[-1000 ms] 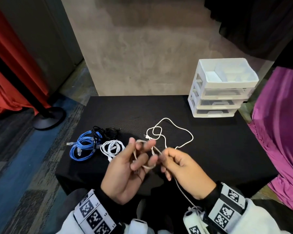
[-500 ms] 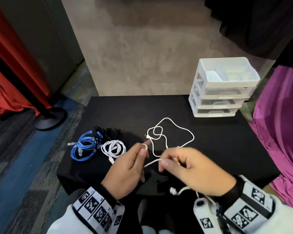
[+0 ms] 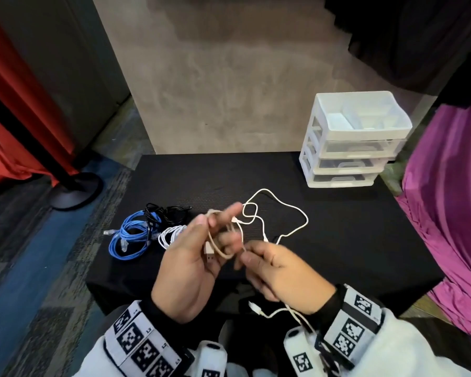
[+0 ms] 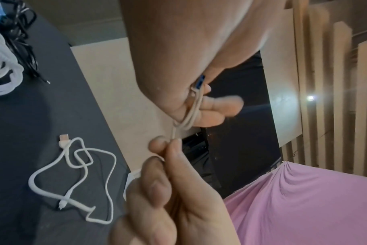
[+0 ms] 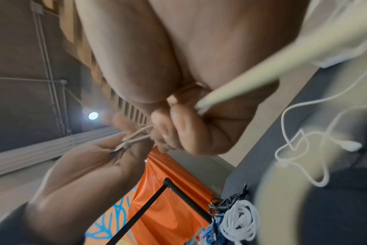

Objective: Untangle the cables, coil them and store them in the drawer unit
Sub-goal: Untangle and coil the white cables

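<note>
At frame centre the left hand (image 3: 191, 257) now carries a new loop of the beige cable (image 3: 223, 253) on its spread fingers, the right hand (image 3: 276, 270) pinches the strand, so coiling advances.

No readable text; the wrist bands (image 3: 136, 338) bear only black-and-white square markers.

Five cables (image 3: 279, 213), one drawer unit (image 3: 351, 142)

Right wrist view. The right hand (image 5: 178, 92) pinches a thin beige cable (image 5: 136, 136) whose loops run to the left hand (image 5: 90, 165), palm up, with a plug resting on it. A blurred cable length crosses the upper right. On the dark desk (image 5: 335, 207): a loose white cable (image 5: 293, 145), and at its lower edge a coiled white cable (image 5: 239, 220) beside black and blue cables.
</note>
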A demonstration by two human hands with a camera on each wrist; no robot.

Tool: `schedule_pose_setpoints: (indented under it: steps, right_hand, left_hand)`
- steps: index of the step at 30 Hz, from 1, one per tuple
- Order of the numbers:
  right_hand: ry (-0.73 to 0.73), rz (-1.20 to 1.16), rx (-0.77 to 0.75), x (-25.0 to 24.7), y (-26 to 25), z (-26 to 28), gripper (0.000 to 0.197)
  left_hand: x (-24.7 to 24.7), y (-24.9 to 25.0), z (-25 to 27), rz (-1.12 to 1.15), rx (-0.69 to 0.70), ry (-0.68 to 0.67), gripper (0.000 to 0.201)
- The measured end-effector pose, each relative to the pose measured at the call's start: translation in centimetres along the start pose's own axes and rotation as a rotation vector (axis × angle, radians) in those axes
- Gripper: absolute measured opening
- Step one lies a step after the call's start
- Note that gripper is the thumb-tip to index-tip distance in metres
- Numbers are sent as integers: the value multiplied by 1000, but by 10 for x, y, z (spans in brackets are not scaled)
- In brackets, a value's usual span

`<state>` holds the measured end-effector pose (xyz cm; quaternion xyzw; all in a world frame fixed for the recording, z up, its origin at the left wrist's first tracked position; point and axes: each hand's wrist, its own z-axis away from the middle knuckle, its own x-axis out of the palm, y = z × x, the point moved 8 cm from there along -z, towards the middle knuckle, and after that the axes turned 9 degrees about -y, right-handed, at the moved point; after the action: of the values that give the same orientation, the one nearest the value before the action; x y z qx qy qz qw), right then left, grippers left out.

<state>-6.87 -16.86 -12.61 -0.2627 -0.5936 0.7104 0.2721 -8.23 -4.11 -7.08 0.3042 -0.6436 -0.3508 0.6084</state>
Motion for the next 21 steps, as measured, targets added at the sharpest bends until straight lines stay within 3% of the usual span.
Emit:
schedule_pose_setpoints:
  steps: [3,5,8,10,13,17,21]
  right_hand:
    - [-87,49,37,20,-3,3,20]
    - [-72,103,56,22,-8,4,18]
    - [-35,295,60,12,-20,4,20]
    - [-61,418,56,4,-28,5,20]
    - [-111,409,136,-10,-27,10,22]
    - [-129,251,176,-25,-32,12,15]
    - [225,-61,7,-73,-45,6,21]
  left_hand:
    - [-12,8,-2,-283,164,133,27]
    - [-10,9,-2,-713,266,68,27]
    - [-2,-9,-3,-1405,240,-114,36]
    - [-4,-19,-5,-1585,168,-158,29]
    - [-6,-37,-5,-1387,-9,-287,31]
    - [6,-52,7,-857,-262,-403,37]
    - [5,-65,15,-843,-256,-507,31]
